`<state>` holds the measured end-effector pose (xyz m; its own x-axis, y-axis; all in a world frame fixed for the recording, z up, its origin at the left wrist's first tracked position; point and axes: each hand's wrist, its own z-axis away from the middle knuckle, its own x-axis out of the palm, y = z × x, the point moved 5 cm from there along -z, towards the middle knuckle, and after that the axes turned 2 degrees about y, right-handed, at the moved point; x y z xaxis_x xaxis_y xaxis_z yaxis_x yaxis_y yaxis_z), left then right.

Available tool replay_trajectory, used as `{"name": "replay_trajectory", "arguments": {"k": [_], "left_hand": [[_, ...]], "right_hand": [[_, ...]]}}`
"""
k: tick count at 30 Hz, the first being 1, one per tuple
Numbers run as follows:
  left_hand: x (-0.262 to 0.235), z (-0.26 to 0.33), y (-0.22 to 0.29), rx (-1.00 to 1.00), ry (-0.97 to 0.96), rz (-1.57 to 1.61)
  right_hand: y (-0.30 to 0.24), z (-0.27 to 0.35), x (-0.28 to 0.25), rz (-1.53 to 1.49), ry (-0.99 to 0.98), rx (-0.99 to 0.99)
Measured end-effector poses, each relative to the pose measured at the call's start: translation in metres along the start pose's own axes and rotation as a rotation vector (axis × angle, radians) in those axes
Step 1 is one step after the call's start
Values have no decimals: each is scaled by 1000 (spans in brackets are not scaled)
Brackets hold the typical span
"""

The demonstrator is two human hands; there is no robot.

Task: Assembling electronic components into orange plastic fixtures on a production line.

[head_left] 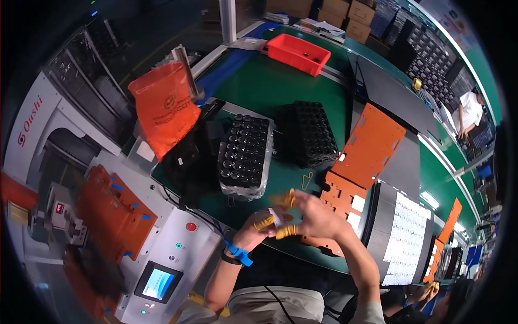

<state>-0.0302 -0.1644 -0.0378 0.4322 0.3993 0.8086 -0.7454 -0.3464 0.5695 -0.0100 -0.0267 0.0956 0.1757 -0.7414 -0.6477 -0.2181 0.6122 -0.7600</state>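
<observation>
- Left hand (258, 225): lower centre of the frame, yellow finger cots on the fingertips, blue strap at the wrist; fingers closed on a small white piece (277, 216).
- Right hand (313, 215): just right of the left hand and touching it, yellow cots on its fingers, pinching the same small white piece.
- Small white piece: held between both hands above the near edge of the green table (253, 81); its details are too small to tell.
- Black tray (245, 154): centre, filled with dark round parts, wrapped in clear film.
- Second black tray (313, 132): just right of the first.
- Orange plates (372, 143): right of centre.
- Red bin (298, 53): top centre.
- Orange bag (164, 108): upper left.
</observation>
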Motion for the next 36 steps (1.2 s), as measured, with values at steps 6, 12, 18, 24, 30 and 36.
{"name": "replay_trajectory", "arguments": {"k": [6,12,18,24,30,36], "left_hand": [[-21,30,4,189,240,257],[-29,37,1,300,317,160],[-30,39,9,453,491,21],[10,51,42,726,462,-323],[43,59,46,941,509,-562],[56,61,40,894,563,-579]], "right_hand": [[-19,-84,9,328,394,-23],[-4,-114,47,570,416,61],[-18,-84,26,280,554,33],[-23,-10,6,-170,370,-105],[-21,15,12,-79,293,-183],[-36,31,9,282,368,-314]]}}
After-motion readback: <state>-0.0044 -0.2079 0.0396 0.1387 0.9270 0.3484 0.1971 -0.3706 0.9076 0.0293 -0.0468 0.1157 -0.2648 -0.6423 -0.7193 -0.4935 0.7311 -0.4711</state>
